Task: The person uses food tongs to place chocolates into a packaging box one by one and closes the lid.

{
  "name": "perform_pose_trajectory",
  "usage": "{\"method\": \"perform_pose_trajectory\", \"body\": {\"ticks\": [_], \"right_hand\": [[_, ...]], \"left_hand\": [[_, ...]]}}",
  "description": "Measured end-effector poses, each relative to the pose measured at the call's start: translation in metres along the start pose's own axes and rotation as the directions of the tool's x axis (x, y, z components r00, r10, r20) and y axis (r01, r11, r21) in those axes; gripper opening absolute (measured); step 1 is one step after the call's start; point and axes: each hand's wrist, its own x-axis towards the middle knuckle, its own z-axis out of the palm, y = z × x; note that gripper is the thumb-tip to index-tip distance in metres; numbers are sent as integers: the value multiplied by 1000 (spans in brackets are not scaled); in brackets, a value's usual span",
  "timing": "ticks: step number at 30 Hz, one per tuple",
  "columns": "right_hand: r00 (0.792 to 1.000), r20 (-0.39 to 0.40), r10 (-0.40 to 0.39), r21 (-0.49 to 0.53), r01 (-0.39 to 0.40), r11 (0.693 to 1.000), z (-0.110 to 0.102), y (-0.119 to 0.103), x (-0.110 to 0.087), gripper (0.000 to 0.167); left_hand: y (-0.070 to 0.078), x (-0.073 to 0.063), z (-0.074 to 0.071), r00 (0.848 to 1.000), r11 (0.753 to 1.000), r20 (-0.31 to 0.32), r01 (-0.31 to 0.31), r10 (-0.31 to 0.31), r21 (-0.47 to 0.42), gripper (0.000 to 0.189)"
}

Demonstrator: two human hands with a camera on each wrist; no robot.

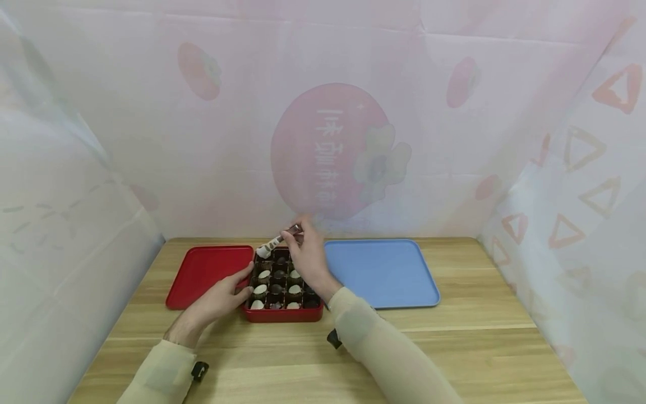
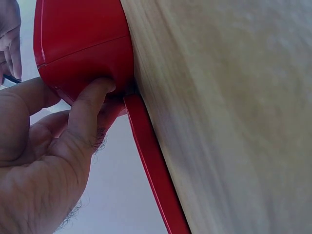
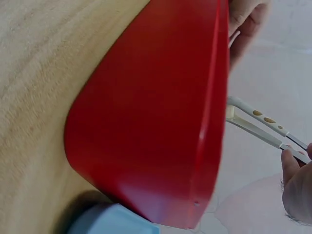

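Observation:
A red box [image 1: 284, 316] with dark dividers stands on the table, and white and dark chocolates [image 1: 276, 289] sit in its compartments. My right hand [image 1: 312, 258] grips a pair of tongs [image 1: 276, 243] above the far side of the box. Their pale tips are at the far-left compartment; a small cream-coloured piece [image 3: 230, 113] shows between them in the right wrist view, too little visible to name. Along the box's left side, my left hand [image 1: 220, 300] rests with thumb and fingers spread apart. In the left wrist view its thumb [image 2: 100, 90] presses the box's outer wall.
Left of the box lies a flat red tray or lid [image 1: 214, 275], its edge close to the box. A blue tray [image 1: 383, 275] lies to the right, partly behind the right forearm. A printed cloth wall [image 1: 242, 185] rises behind the wooden table [image 1: 469, 348].

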Motion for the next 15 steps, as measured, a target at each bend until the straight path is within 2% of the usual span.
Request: {"method": "perform_pose_trajectory", "body": {"ticks": [9, 15], "right_hand": [[999, -11, 34, 11, -34, 999, 7, 7, -1, 23], [1000, -8, 28, 105, -27, 994, 1, 7, -2, 28]], "left_hand": [[-1, 0, 0, 1000, 1000, -5, 1, -1, 2, 77], [-1, 0, 1, 1000, 1000, -3, -1, 1, -15, 76]]}}
